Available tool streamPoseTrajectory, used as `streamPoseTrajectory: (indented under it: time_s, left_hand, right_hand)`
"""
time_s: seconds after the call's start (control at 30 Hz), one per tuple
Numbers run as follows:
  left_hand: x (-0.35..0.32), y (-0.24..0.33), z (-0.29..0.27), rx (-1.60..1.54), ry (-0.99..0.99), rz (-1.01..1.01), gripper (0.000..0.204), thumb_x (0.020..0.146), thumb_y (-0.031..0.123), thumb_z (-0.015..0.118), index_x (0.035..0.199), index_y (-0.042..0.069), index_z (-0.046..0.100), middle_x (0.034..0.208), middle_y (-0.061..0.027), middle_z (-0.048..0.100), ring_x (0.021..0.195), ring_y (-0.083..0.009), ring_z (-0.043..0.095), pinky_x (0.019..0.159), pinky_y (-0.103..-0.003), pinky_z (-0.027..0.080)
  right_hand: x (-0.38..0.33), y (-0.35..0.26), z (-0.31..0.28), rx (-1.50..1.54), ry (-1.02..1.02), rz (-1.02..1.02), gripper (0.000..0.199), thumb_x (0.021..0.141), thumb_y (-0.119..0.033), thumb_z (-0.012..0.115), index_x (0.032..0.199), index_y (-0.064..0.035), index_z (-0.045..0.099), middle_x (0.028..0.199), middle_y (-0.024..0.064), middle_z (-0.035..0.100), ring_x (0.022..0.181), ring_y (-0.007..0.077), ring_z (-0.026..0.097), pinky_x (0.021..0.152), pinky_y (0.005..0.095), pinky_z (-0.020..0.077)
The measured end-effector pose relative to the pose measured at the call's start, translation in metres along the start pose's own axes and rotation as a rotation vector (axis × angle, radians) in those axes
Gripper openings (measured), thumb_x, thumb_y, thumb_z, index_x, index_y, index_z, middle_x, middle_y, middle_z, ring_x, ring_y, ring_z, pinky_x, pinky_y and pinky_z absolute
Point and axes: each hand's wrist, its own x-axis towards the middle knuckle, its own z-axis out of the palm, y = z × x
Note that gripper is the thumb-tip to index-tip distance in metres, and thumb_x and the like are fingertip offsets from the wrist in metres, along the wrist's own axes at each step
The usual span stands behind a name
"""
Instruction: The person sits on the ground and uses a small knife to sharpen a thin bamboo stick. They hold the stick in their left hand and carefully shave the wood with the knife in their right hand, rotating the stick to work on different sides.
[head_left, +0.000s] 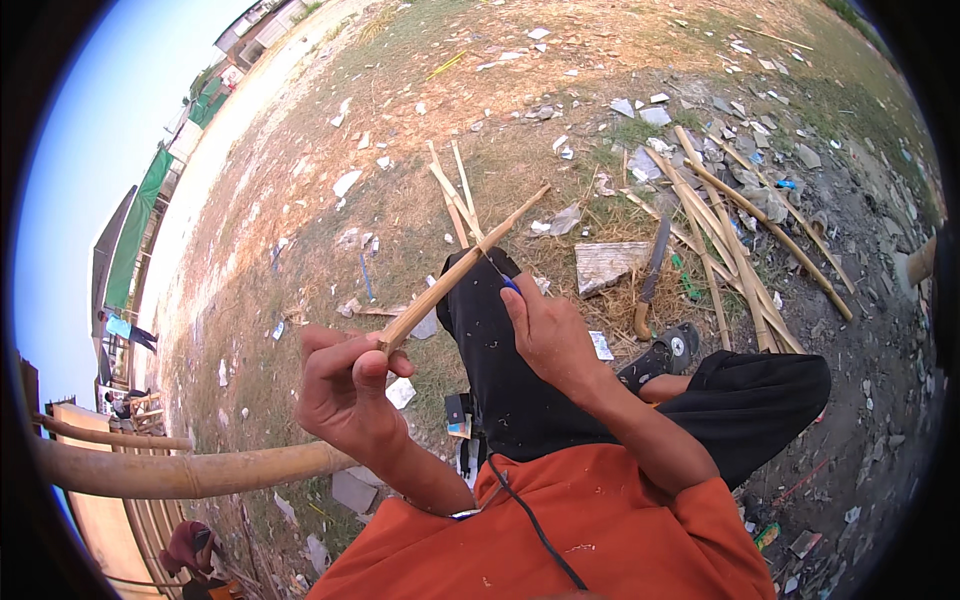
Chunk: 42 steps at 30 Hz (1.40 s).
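My left hand [352,392] grips the thick end of a pale, tapered bamboo stick [432,293], with thumb and fingers closed around it. The stick slants up and to the right over my raised knee, and its thin tip points away from me. In my right hand [556,338] is a small knife with a blue handle [510,284]. Its thin blade reaches the underside of the stick near the knee. Much of the handle is hidden by my fingers. Just beyond the knee, several light bamboo strips [452,190] stick up behind the stick.
A large knife with a wooden handle [655,275] lies right of a flat whitish block [608,264]. Farther right are long bamboo strips [722,240]. A thick bamboo pole [190,472] crosses at the left. Litter covers the ground. Other people [128,328] are at the far left.
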Motion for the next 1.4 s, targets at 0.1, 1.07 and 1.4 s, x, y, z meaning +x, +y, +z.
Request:
streamPoseTrajectory:
  time_s: [0.1, 1.07, 1.4]
  left_hand:
    - [0.002, 0.001, 0.005, -0.006, 0.001, 0.004, 0.027, 0.089, 0.024, 0.070, 0.085, -0.002, 0.062, 0.076, -0.0045, 0.045, 0.054, -0.0129, 0.050, 0.045, -0.023, 0.041]
    - [0.007, 0.023, 0.005, 0.096, 0.082, -0.282, 0.018, 0.089, 0.003, 0.060, 0.105, -0.004, 0.065, 0.068, -0.0059, 0.057, 0.047, -0.0099, 0.058, 0.032, -0.022, 0.044]
    - [0.003, 0.018, -0.015, 0.049, -0.253, -0.125, 0.025, 0.079, 0.001, 0.075, 0.103, -0.005, 0.068, 0.065, -0.0053, 0.058, 0.058, -0.0123, 0.063, 0.048, -0.024, 0.050]
  right_hand:
    - [-0.004, -0.011, 0.005, 0.166, 0.017, -0.095, 0.027, 0.103, -0.029, 0.039, 0.097, -0.0030, 0.047, 0.058, 0.0249, 0.057, 0.057, 0.0475, 0.057, 0.051, 0.0555, 0.0441]
    - [0.019, 0.049, -0.003, 0.217, 0.046, 0.135, 0.044, 0.088, -0.040, 0.067, 0.106, -0.0016, 0.053, 0.063, 0.0133, 0.058, 0.056, 0.0327, 0.060, 0.055, 0.0435, 0.0438]
    - [0.011, 0.000, 0.025, 0.179, 0.359, -0.308, 0.026, 0.091, -0.017, 0.064, 0.111, -0.0060, 0.053, 0.063, 0.0141, 0.058, 0.056, 0.0341, 0.061, 0.047, 0.0420, 0.0416]
